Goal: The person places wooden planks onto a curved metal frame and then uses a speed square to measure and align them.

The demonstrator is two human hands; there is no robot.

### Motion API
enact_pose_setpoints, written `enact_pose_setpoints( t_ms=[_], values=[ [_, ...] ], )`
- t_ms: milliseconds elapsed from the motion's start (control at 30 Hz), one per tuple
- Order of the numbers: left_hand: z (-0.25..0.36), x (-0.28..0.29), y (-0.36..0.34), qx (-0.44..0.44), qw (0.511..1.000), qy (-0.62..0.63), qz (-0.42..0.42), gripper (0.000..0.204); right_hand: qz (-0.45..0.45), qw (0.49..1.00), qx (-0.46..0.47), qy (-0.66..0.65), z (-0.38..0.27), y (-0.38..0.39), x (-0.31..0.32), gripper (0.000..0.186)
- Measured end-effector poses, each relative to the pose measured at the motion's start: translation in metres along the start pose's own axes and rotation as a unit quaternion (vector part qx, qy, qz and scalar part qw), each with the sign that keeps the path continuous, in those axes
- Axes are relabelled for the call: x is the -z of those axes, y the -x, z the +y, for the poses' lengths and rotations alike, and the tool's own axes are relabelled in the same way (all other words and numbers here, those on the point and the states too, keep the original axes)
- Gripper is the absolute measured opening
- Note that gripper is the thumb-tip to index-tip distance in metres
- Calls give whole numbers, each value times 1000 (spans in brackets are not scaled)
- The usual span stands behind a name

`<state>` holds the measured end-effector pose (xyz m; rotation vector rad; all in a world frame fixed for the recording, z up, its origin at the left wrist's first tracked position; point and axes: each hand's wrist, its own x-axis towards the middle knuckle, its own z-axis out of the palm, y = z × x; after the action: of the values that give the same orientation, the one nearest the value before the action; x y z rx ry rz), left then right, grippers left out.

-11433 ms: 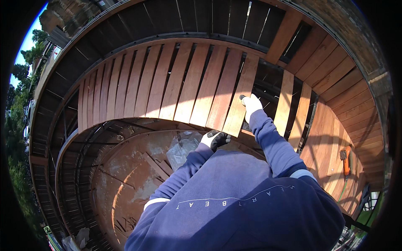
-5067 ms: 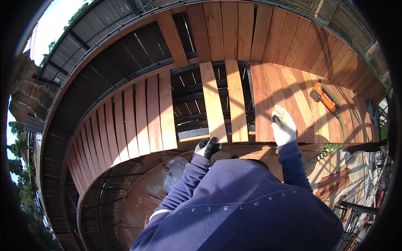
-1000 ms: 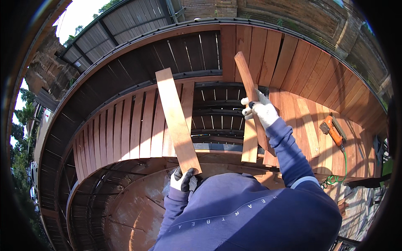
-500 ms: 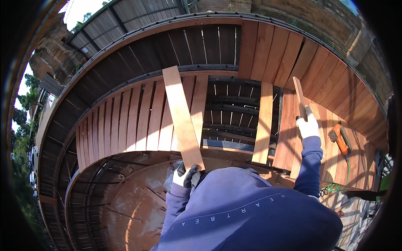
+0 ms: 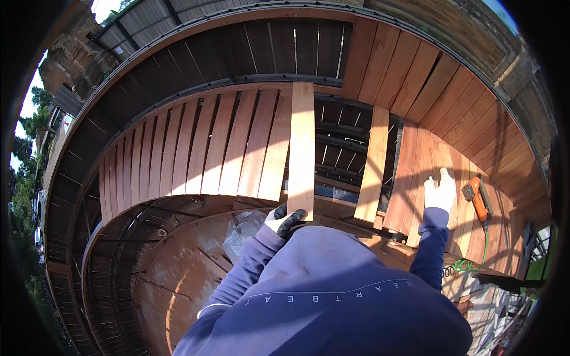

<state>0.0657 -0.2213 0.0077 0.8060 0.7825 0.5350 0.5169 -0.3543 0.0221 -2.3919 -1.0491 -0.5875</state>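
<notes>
My left hand (image 5: 284, 219), in a white glove with dark fingertips, grips the near end of a light wooden plank (image 5: 301, 148). This plank reaches across the curved metal frame, close beside the last of a row of reddish planks (image 5: 228, 142). Over the boards on the right, my right hand (image 5: 439, 191) in a white glove has its fingers apart and holds nothing. Nearest to it on its right lies an orange power tool (image 5: 477, 200) with a green hose. A single plank (image 5: 374, 163) spans the frame between my hands.
Open gaps show the dark metal frame (image 5: 341, 142) between the planks. Reddish boards (image 5: 457, 101) cover the upper tier at right. Below on the left is a brown curved floor (image 5: 178, 279) with offcuts and clear plastic sheeting (image 5: 242, 232). The green hose (image 5: 486, 243) runs down to the right.
The left-hand plank has swung from slanting over the row to lie alongside its last plank, moving right. My right hand has let go of the board it held upright.
</notes>
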Motion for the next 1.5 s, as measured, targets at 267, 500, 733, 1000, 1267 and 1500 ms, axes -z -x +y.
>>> enact_pose_setpoints(
  t_ms=[267, 500, 733, 1000, 1267, 1500],
  values=[
    [8, -12, -9, 56, 997, -40, -44, 32, -376, 793, -50, -477, -243, 42, -76, 36],
    [-13, 19, -23, 117, 993, 29, -3, 22, -386, 578, -211, -687, -282, 59, -126, 33],
    [-40, 63, -50, 0, 945, 204, -255, 20, -358, 612, -269, -652, -301, 60, -187, 16],
    [-53, 84, -44, 26, 972, 207, -110, 28, -401, 622, -232, -631, -301, 54, -199, 5],
    [-80, 108, -67, 43, 950, 298, -87, 24, -416, 560, -254, -670, -310, 56, -192, 19],
    [-70, 110, -65, 109, 857, 486, -132, 21, -415, 562, -255, -669, -302, 55, -201, 18]
  ],
)
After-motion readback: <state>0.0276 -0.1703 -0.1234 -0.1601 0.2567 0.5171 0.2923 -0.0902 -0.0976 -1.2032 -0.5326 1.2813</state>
